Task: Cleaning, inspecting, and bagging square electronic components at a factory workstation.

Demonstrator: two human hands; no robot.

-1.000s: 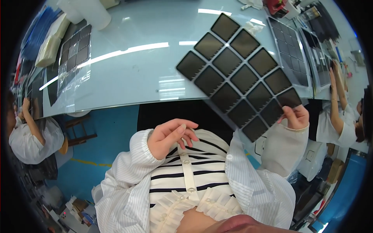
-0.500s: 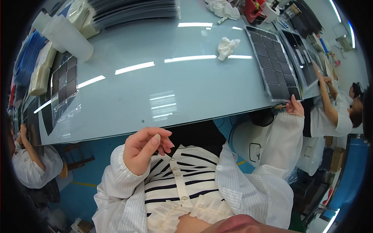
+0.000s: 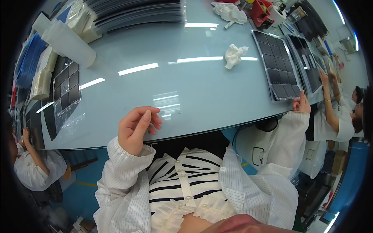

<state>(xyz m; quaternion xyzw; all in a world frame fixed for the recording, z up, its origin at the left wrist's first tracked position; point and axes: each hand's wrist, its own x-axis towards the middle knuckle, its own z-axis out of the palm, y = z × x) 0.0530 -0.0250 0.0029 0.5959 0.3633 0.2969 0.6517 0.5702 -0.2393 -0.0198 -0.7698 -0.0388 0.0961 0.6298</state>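
Note:
At the right end of the table lies a sheet with dark square panels (image 3: 280, 64) in rows, on a clear, shiny backing. My right hand (image 3: 301, 103) pinches its near right corner, and the row of squares there is bent up a little. Fingertips partly hide that corner. Over the table's near edge, left of the middle, hovers my left hand (image 3: 138, 126), its fingers loosely curled and slightly apart with nothing in them. A crumpled white cloth (image 3: 234, 56) rests on the glossy tabletop (image 3: 163, 87), left of the sheet.
A similar smaller sheet (image 3: 67, 83) lies at the left, near white plastic bottles (image 3: 74, 46) and cream-coloured packs (image 3: 42, 79). A stack of dark sheets (image 3: 136, 15) stands at the back. Red holder (image 3: 261, 13) at the back right. People work at both sides.
My left hand has moved up and slightly left, over the table edge. The near row of the right-hand sheet has bent up at my right hand. The whole view has shifted slightly.

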